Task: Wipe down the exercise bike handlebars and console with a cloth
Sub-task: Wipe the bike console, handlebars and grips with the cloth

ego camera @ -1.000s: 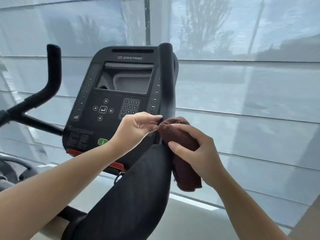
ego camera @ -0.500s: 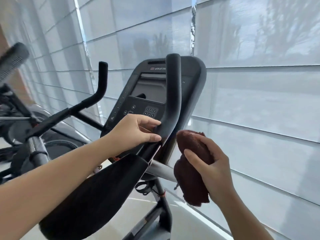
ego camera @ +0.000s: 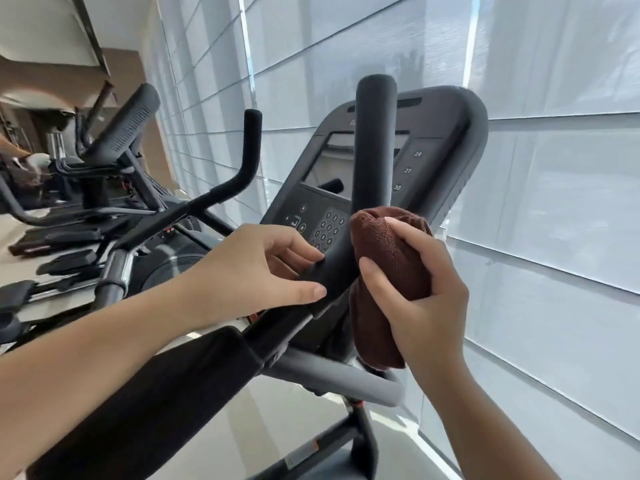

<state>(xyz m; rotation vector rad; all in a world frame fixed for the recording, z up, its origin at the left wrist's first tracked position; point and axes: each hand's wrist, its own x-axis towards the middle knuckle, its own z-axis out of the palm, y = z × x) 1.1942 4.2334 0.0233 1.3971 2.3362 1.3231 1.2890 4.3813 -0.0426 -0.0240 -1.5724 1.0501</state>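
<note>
Pale roller blinds (ego camera: 554, 237) fill the wall behind an exercise bike, and more gym machines (ego camera: 104, 202) stand in a row at the left. The bike's dark console (ego camera: 450, 161) faces the person, its screen partly hidden by the nearer handlebar (ego camera: 374, 150), which rises in front of it; the farther handlebar (ego camera: 251, 150) stands off to the left. A black arm pad (ego camera: 156, 393) runs under the left forearm. The brown cloth (ego camera: 384, 251) is bunched against the right side of the nearer handlebar at its bend, its tail hanging below. The right hand (ego camera: 422, 299) grips the cloth with curled fingers and thumb. The left hand (ego camera: 249, 271) holds the same bar just beside it, fingers over, thumb under.
</note>
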